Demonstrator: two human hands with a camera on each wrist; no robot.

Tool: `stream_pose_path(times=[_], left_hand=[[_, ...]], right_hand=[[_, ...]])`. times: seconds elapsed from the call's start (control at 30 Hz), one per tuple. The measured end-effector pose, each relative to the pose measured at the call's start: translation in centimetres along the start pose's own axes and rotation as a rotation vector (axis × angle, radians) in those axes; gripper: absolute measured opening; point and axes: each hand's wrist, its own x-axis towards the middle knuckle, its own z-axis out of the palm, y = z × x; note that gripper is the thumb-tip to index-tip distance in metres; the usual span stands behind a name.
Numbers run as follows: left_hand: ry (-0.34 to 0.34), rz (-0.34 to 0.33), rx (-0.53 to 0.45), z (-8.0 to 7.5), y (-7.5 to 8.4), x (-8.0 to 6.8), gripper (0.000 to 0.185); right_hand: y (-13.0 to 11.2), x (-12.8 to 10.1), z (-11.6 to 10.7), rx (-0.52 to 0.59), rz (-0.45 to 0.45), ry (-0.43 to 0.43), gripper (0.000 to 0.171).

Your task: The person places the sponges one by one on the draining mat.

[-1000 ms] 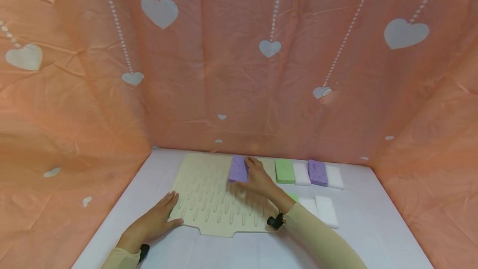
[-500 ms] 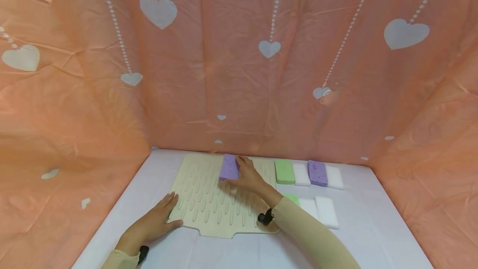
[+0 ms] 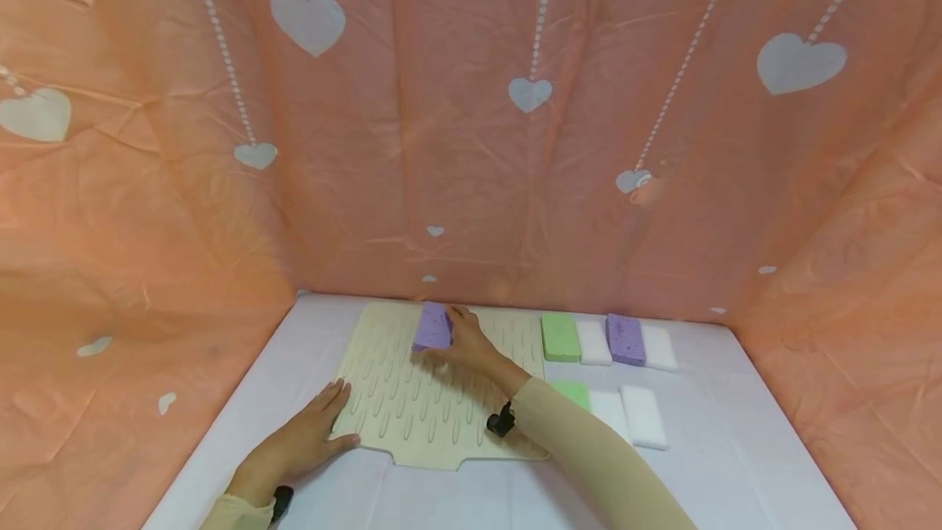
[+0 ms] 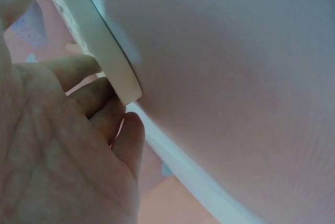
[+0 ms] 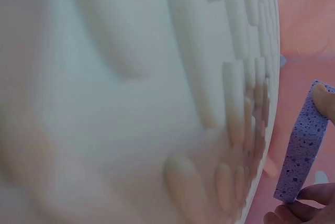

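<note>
Purple sponge [image 5: 305, 145] (apparently pinched) beside mat [image 5: 131, 103]

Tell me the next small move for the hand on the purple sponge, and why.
Probably keep sliding the purple sponge left along the mat's far edge: the right hand grips it there, much ridged mat remains to its left, and the left hand presses the near corner steady.

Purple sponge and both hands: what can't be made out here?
- Purple sponge, head view: whether it touches the mat; too small.
- Green sponge, head view: near half hidden by the sleeve.
- Left hand, left wrist view: fingertips hidden under the mat edge.
- Right hand, right wrist view: cut off by the frame edge.
</note>
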Motion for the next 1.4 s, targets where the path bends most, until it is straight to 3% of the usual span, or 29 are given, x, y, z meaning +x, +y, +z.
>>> stream_pose_path(times=[0.3,0.67,0.97,1.13,1.4], left_hand=[[0.002,0.012,-0.014,-0.1,-0.1,0.0,0.101],[0.014,0.030,0.001,0.2,-0.4,0.1,0.100],[0.009,0.020,-0.018,-0.2,0.2,0.0,0.100],[-0.001,0.013,-0.025,-0.2,0.1,0.0,0.100],[-0.002,0.013,-0.052,-0.1,0.1,0.1,0.102]], right_hand=[[-0.8,1.5,1.7,0.021,0.036,-0.043,0.111],[-2.0,2.9,3.3,0.019,0.072,-0.036,0.111],[-1.9,4.4,4.0,-0.014,0.049,-0.021,0.106],[-2.0,4.9,4.5,0.012,0.057,-0.024,0.107],[-2.6,5.4,4.7,-0.041,0.047,-0.049,0.114]])
